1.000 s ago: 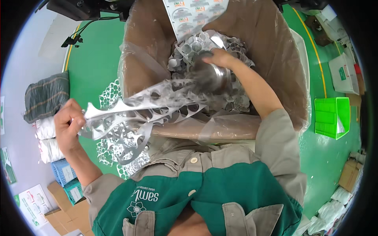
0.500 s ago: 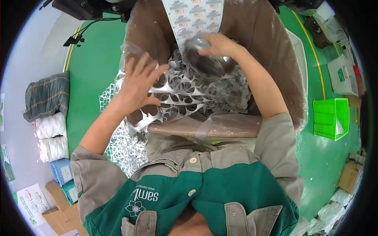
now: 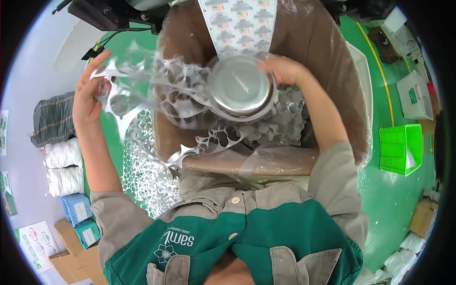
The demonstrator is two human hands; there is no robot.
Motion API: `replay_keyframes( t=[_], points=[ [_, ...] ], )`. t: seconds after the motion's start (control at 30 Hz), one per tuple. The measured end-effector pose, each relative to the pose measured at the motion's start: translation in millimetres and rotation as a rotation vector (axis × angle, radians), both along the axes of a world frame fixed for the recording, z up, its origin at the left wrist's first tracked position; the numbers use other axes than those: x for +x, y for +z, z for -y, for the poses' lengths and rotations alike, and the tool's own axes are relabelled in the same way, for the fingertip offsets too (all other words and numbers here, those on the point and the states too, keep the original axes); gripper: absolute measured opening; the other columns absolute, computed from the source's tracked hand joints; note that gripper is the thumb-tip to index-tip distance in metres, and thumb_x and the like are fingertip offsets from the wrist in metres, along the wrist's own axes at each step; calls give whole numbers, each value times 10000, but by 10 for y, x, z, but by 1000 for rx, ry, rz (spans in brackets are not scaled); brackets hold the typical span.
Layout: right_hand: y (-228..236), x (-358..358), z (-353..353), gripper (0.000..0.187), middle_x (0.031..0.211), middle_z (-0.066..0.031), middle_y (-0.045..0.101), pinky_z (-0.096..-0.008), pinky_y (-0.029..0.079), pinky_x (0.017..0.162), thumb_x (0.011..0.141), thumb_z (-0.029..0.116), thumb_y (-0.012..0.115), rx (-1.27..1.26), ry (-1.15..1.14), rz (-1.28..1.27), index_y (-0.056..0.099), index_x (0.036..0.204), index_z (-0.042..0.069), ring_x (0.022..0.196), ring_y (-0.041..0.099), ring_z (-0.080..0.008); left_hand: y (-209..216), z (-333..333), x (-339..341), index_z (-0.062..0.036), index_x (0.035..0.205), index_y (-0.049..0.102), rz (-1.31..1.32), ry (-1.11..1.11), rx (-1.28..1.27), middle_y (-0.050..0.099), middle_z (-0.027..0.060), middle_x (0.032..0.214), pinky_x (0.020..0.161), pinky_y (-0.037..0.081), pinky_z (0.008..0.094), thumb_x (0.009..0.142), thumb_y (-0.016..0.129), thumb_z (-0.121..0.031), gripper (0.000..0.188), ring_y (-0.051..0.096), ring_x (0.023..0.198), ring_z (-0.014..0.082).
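Observation:
My left hand (image 3: 90, 92) is out past the left side of the large lined box, closed on the end of a silvery punched-out sheet (image 3: 121, 102). The sheet is full of round holes and stretches blurred toward the middle. My right hand (image 3: 283, 70) grips the rim of a round shiny metal bowl (image 3: 240, 85), held over the box with its rounded bottom showing. Beneath the bowl lies a heap of small round silvery discs (image 3: 287, 116). Another strip of punched sheet (image 3: 204, 146) hangs across the box's near left edge.
The brown box (image 3: 327, 61) has a clear plastic liner. A printed foil strip (image 3: 240, 26) comes down into it from the far side. More punched scrap (image 3: 145, 166) piles on the floor at left. A green crate (image 3: 399, 147) stands right; dark machine parts (image 3: 114, 16) overhang far left.
My left hand has moved left and outward, pulling the punched sheet out of the box. The bowl in my right hand has lifted from the heap and turned its bottom up.

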State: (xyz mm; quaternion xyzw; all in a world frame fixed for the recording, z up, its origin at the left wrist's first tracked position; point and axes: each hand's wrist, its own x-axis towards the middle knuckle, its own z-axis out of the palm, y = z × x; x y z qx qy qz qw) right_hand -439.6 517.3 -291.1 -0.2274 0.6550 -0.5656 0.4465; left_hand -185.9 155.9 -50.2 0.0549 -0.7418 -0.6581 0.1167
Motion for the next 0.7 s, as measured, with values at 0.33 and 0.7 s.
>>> replay_keyframes(
  t=[0.33, 0.7],
  points=[
    [761, 223, 62, 412, 891, -109, 638, -347, 483, 726, 670, 222, 664, 746, 523, -865, 579, 997, -13, 843, 613, -211, -520, -475, -51, -51, 1006, 582, 23, -56, -895, 581, 58, 936, 755, 432, 295, 693, 505, 102, 357, 554, 900, 215],
    [506, 447, 493, 426, 1028, -43, 568, -334, 498, 764, 837, 305, 567, -411, 53, 239, 486, 1172, 55, 991, 550, -175, -44, -1499, 778, -73, 696, 567, -469, -742, -1374, 529, 15, 922, 808, 418, 377, 565, 577, -128, 143, 480, 857, 212]
  ],
)
